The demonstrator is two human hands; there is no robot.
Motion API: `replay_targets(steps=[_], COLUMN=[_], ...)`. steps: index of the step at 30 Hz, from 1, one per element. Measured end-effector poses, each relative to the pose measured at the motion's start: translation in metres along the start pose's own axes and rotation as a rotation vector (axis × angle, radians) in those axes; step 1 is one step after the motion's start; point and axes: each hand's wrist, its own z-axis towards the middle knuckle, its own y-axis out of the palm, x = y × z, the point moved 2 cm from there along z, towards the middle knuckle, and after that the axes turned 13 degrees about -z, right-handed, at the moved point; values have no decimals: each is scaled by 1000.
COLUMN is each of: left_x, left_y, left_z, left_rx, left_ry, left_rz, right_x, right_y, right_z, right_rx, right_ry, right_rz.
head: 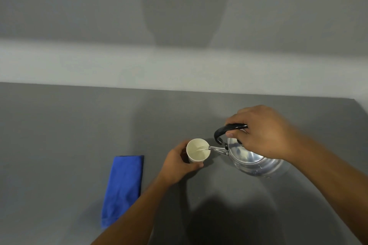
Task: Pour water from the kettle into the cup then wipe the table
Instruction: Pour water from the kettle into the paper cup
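Nearest the camera, at about eight o'clock from the cup, a folded blue cloth (123, 189) is lying flat on the matte grey table (59, 125), untouched and partly crossed by the left forearm. Just beyond it, the left hand (177, 165) is wrapping the lower side of a small white paper cup (197, 150), fingers curled closed around its wall and steadying it upright on the table. At three o'clock from the cup, the right hand (262, 135) is clenching the black arched handle (229, 128) of a shiny round aluminium kettle (256, 159), which is tilting toward nine o'clock so that its spout is reaching over the cup's rim. A thin clear stream is running from the spout into the cup; how full the cup is getting I cannot tell.

The main risk, as I judge it, is overfilling: a light paper cup is flooding quickly if the tilt is deepening. Squeezing the soft wall could be buckling it and pushing water over the rim. The spout could also be nudging the rim and tipping the cup toward nine o'clock, and water may be dribbling down the spout onto the table as the kettle is levelling.
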Motion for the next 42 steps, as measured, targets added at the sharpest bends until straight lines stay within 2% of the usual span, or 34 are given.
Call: replay_targets(steps=[42], left_x=[11], left_y=[1], left_z=[-4], left_rx=[-17], left_ry=[-46], left_rz=[77], right_x=[-11], right_y=[-19], right_z=[8], right_rx=[-106], right_ry=[-57], right_rz=[-97])
